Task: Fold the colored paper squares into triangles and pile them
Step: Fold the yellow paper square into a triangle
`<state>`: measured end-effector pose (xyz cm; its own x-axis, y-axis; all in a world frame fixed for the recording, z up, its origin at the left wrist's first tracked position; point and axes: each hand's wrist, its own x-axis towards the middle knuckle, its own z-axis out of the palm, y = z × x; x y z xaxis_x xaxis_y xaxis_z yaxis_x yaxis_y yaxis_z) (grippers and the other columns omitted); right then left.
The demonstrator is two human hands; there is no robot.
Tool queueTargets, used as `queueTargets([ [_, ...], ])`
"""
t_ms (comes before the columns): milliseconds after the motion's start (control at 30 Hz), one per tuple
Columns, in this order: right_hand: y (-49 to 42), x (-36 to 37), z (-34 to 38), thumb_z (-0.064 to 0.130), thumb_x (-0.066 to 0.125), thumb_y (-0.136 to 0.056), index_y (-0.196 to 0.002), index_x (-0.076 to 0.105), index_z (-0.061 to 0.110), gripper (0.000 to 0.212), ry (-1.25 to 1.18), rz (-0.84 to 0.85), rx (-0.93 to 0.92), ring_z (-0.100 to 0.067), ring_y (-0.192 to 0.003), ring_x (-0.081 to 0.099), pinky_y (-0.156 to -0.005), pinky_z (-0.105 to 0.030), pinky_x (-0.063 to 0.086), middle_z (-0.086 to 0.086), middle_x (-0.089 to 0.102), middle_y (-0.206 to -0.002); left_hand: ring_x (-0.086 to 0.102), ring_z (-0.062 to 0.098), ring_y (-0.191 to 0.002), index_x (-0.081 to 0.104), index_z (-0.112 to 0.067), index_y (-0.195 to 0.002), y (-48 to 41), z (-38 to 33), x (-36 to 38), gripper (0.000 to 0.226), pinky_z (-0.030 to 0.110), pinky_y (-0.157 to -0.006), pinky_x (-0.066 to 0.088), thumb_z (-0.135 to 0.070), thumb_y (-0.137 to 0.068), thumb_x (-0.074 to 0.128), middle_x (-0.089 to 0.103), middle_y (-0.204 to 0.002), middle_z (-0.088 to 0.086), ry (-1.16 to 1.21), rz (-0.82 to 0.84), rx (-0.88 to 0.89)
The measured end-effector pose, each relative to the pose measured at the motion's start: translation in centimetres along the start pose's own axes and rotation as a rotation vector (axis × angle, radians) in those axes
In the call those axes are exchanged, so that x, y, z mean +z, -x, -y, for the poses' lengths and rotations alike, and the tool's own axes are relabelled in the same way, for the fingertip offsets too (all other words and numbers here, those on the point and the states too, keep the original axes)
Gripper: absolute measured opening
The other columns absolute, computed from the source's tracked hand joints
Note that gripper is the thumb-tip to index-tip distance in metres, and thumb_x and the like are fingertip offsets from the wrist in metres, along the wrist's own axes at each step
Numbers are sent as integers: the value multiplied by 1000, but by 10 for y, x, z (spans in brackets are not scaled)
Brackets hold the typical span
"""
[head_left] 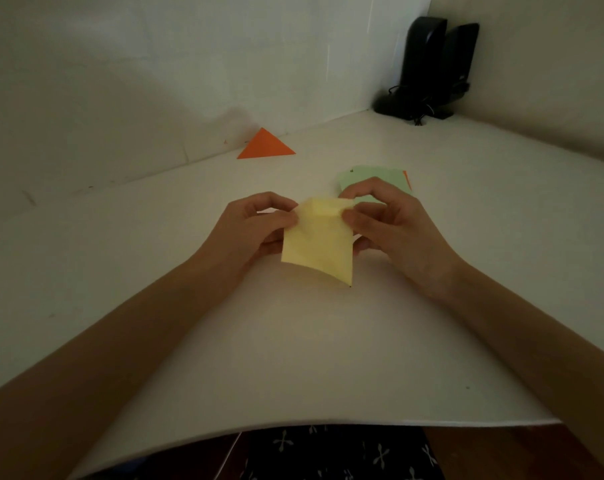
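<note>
Your left hand point(259, 225) and right hand point(385, 220) meet above the middle of the white counter point(311, 358), forearms angling in from either side. Each hand pinches an upper corner of the yellow paper square point(317, 244) between thumb and curled fingers, closed on the sheet. The paper hangs lifted off the counter, its top edge bent over in a small flap, its lower edge curving down to a point. Just behind your right hand lies a stack of green paper squares point(380, 178) with an orange edge showing. Farther back left, near the wall, rests a folded orange triangle point(265, 145). Two black speakers point(432, 64) stand in the far corner.
</note>
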<state>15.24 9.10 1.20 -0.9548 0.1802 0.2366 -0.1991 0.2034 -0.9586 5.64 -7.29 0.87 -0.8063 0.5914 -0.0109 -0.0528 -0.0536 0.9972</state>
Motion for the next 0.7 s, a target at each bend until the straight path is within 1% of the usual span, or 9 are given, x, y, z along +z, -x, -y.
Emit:
queueTargets([
  [133, -1, 0, -2, -14, 47, -88, -87, 65, 10, 30, 30, 6, -28, -6, -70, 59, -64, -19, 51, 4, 64, -76, 60, 13, -60, 66, -9, -80, 1, -1, -1, 24, 20, -55, 50, 5, -89, 48, 62, -70, 5, 6, 7, 30],
  [233, 0, 1, -2, -18, 43, -85, -95, 67, 8, 37, 32, -6, -7, -5, -71, 61, -68, -18, 52, -1, 66, -83, 61, 15, -62, 66, -6, -77, 0, -2, -1, 29, 21, -56, 51, 5, -88, 41, 64, -70, 6, 44, 2, 20],
  [333, 0, 1, -2, -19, 40, -84, -95, 67, 11, 41, 38, -1, 1, -6, -72, 61, -70, -19, 52, -1, 67, -84, 64, 13, -64, 66, -5, -80, 0, -2, -1, 22, 21, -59, 52, 2, -89, 47, 67, -70, 3, 45, 14, 17],
  [400, 0, 1, -2, -14, 44, -86, -89, 66, 12, 35, 35, 5, -14, -7, -73, 59, -67, -20, 51, -3, 65, -84, 63, 11, -63, 66, -8, -89, 1, 0, -1, 14, 20, -61, 52, 3, -86, 58, 66, -67, 0, -54, 13, 49],
  [433, 0, 1, -2, -9, 48, -87, -87, 64, 11, 26, 33, -6, -17, -7, -71, 57, -64, -19, 50, -4, 63, -82, 64, 11, -63, 65, -9, -93, 2, 2, -1, 15, 20, -62, 53, 3, -84, 61, 66, -66, 1, -97, 18, 61],
  [500, 0, 2, -4, 1, 56, -90, -86, 61, 8, 10, 76, -52, -10, -4, -66, 55, -59, -17, 46, -1, 60, -76, 65, 11, -66, 66, -9, -92, 4, 2, 1, 14, 19, -65, 54, 2, -83, 63, 67, -69, 4, -159, 52, 89],
  [533, 0, 4, -5, 6, 59, -89, -86, 61, 10, 6, 135, -64, -11, -2, -66, 54, -59, -16, 44, 1, 60, -75, 66, 11, -67, 67, -9, -89, 5, 2, 3, 13, 19, -65, 54, 2, -83, 63, 69, -70, 5, -183, 70, 105],
  [600, 0, 6, -8, 10, 64, -86, -83, 64, 14, 5, 264, -36, -33, 0, -69, 55, -64, -13, 42, 4, 62, -75, 67, 10, -65, 67, -9, -85, 7, 2, 7, 11, 18, -62, 53, 2, -83, 64, 71, -68, 3, -215, 99, 120],
  [700, 2, 5, -10, 9, 66, -85, -80, 67, 14, 7, 416, 13, -60, 0, -69, 56, -65, -11, 41, 7, 64, -73, 65, 5, -60, 66, -9, -79, 9, 5, 11, 10, 16, -57, 51, 1, -80, 67, 69, -62, -2, -319, 124, 159],
])
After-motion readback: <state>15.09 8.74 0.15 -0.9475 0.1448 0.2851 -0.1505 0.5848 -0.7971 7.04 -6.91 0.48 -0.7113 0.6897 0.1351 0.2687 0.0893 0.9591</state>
